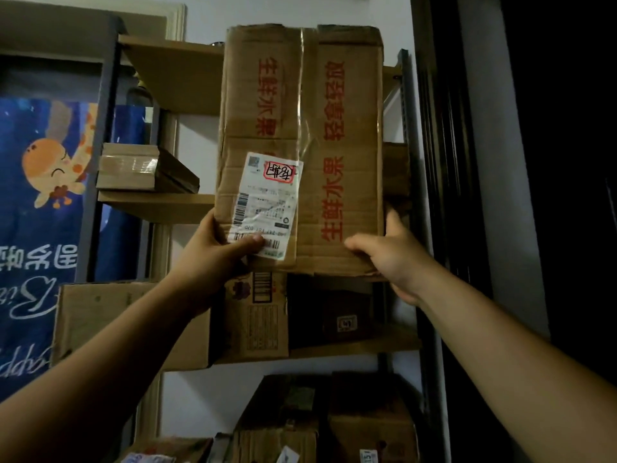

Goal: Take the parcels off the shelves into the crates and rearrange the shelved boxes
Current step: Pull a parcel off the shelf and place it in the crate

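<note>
Cardboard box (337, 135): tall, creased brown corrugated board printed with red characters; held upright in front of the shelves.
Tape (309, 95): glossy clear strip down the centre seam.
Shipping label (267, 202): wrinkled white paper, stuck askew low on the left flap.
Left hand (213, 259): grips the lower left corner, thumb across the label.
Right hand (394, 259): grips the lower right corner, thumb on the face, fingers behind the edge.
Shelves (160, 203): pale wooden boards, dark metal uprights.
Small boxes (133, 167): flat taped stack on the middle board.

Two hands (213, 259) (394, 259), perhaps nine boxes (347, 105)
</note>
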